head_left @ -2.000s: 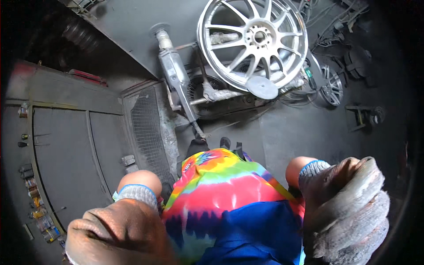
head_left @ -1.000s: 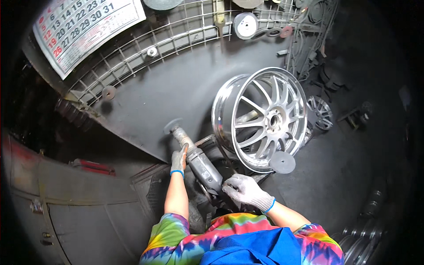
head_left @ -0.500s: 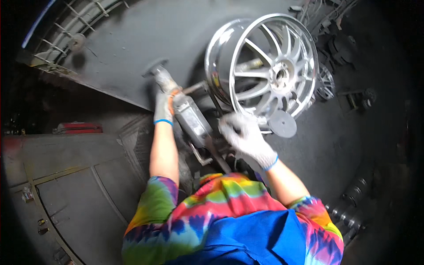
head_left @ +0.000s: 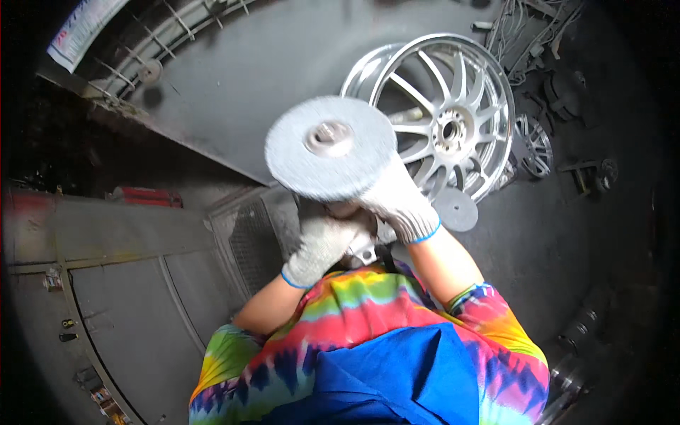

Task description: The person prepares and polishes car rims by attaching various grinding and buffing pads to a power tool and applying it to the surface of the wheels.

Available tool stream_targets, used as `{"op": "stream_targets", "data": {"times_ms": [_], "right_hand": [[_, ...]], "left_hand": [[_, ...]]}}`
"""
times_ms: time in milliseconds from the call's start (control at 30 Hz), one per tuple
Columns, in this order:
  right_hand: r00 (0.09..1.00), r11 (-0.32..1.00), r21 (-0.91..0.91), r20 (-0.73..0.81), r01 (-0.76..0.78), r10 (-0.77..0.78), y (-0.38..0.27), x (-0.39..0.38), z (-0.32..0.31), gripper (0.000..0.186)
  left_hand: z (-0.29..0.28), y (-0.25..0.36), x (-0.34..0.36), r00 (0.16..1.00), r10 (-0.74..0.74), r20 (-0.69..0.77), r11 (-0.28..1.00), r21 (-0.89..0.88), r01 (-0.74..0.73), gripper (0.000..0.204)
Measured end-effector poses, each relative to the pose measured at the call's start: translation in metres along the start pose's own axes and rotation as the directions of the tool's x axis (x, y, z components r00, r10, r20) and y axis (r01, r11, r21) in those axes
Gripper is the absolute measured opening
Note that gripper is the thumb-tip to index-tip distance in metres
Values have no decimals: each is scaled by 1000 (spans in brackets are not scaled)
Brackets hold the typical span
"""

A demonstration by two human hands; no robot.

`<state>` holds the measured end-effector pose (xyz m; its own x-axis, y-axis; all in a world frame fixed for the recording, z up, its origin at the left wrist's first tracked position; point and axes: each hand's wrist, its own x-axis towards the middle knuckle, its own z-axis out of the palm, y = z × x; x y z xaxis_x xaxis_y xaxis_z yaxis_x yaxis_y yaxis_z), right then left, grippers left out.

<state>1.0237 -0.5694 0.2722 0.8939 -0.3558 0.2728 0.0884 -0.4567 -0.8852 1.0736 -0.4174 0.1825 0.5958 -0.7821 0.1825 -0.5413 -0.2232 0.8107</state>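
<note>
A grey round sanding disc with a metal flange nut at its middle faces up toward me, its surface slightly blurred. It is mounted on an angle grinder, whose body is mostly hidden under the disc and my hands. My left hand, in a white knit glove with a blue cuff, is closed around the grinder below the disc. At the disc's lower right edge is my right hand, gloved likewise; its fingers wrap behind the disc, out of sight.
A silver multi-spoke wheel rim stands tilted just beyond my right hand. Beside its lower edge is a smaller grey disc. Another wheel lies farther right. A wire rack is at the far left, and a red box at the left.
The grinder has swung up and toward my body, so its disc now faces me. My left hand has come in lower, and my right hand has moved up to the disc's edge.
</note>
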Motion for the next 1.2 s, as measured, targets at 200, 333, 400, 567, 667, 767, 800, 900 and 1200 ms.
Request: {"op": "stream_targets", "data": {"times_ms": [200, 333, 400, 567, 667, 767, 800, 900, 1200], "right_hand": [[975, 904, 388, -55, -180, 217, 20, -33, -36, 75], [925, 229, 959, 71, -166, 372, 46, -41, -42, 66], [968, 602, 785, -11, -147, 250, 36, -38, -47, 68], [995, 808, 586, -36, -54, 93, 28, -40, -63, 76], [900, 342, 891, 144, -299, 412, 19, -40, -85, 85], [978, 758, 623, 58, -194, 202, 30, -42, -87, 86], [972, 762, 616, 32, -201, 231, 40, -40, -93, 86], [959, 498, 828, 158, -259, 236, 41, -32, -101, 79], [997, 843, 532, 57, -78, 57, 49, -7, -74, 78]], "left_hand": [[-87, 67, 66, 820, 18, 571, 918, -335, 213, 77], [-99, 32, 203, 980, -154, -130, 981, -136, 136, 29], [-91, 41, 272, 966, 81, -244, 951, -272, -148, 35], [-30, 23, 393, 947, 103, -305, 978, 204, -41, 52], [10, 19, 445, 936, -274, -222, 925, -325, 194, 54], [16, 6, 465, 918, -86, -388, 738, -643, -203, 31], [34, 34, 453, 942, -179, -282, 622, -775, -114, 27], [23, 39, 442, 928, 31, -371, 646, -701, -302, 23], [-102, 100, 208, 994, 110, -8, 840, -534, -97, 44]]}}
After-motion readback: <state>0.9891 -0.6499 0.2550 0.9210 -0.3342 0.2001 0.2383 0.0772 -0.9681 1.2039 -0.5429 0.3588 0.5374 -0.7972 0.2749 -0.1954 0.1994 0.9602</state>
